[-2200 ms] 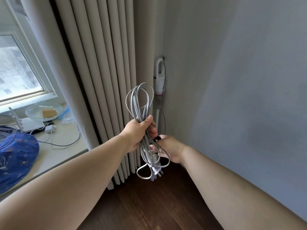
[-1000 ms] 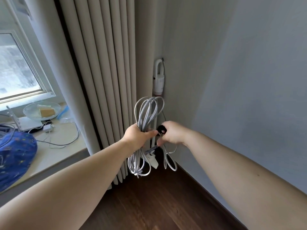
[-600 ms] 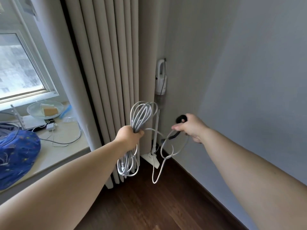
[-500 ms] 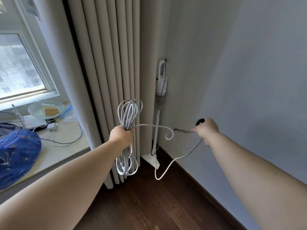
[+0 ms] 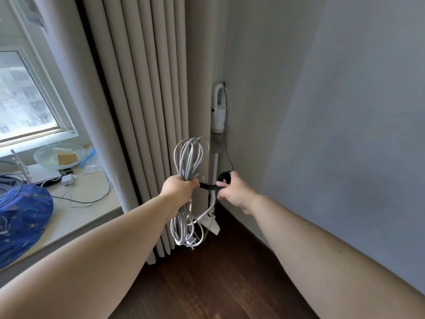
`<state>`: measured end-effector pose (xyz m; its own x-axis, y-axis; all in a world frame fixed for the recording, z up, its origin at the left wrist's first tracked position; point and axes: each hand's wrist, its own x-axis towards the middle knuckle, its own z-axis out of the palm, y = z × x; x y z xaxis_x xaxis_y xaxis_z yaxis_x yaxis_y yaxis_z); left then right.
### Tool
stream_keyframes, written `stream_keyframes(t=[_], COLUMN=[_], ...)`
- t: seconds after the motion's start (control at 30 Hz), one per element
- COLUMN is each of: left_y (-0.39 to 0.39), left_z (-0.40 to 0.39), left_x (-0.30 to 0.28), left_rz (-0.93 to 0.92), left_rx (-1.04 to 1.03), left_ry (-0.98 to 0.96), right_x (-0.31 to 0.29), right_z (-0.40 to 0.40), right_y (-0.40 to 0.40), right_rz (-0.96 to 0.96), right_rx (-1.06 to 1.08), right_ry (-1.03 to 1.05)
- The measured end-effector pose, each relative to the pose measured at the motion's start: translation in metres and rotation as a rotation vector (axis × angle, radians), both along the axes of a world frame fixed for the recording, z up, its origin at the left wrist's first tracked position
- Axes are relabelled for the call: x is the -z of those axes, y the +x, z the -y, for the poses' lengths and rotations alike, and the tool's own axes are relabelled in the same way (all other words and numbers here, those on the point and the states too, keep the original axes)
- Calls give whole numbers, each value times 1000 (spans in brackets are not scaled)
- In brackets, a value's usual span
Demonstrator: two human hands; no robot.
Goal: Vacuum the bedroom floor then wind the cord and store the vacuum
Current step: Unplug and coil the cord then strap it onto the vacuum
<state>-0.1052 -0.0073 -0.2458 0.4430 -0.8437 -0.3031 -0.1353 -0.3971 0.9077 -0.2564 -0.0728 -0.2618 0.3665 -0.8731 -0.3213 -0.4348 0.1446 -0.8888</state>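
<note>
Just corner-side: coiled cord [image 5: 187, 166], vacuum [image 5: 218, 116], curtain [image 5: 147, 88].

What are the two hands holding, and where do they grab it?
The left hand grips the coiled cord around its middle. The right hand pinches a black strap by its end.

Coiled grey cord [image 5: 187, 162] — bunched, loops hanging — before the upright white vacuum [image 5: 218, 116]
</note>
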Motion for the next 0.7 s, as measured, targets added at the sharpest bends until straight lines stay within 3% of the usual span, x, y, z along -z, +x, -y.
stream_keyframes(t=[0.23, 0.4, 0.57, 0.7], left_y=[0, 9, 9, 12], left_z=[-10, -15, -15, -11], left_x=[-17, -26, -33, -30], left_rz=[-275, -375, -405, -316], left_rx=[196, 238, 266, 264], left_ry=[-90, -129, -132, -60], right_x=[11, 10, 6, -5], right_z=[11, 20, 20, 20], right_y=[0, -15, -13, -11], right_rz=[-7, -91, -41, 109], right_rx=[121, 241, 234, 366], right_ry=[-49, -48, 124, 36])
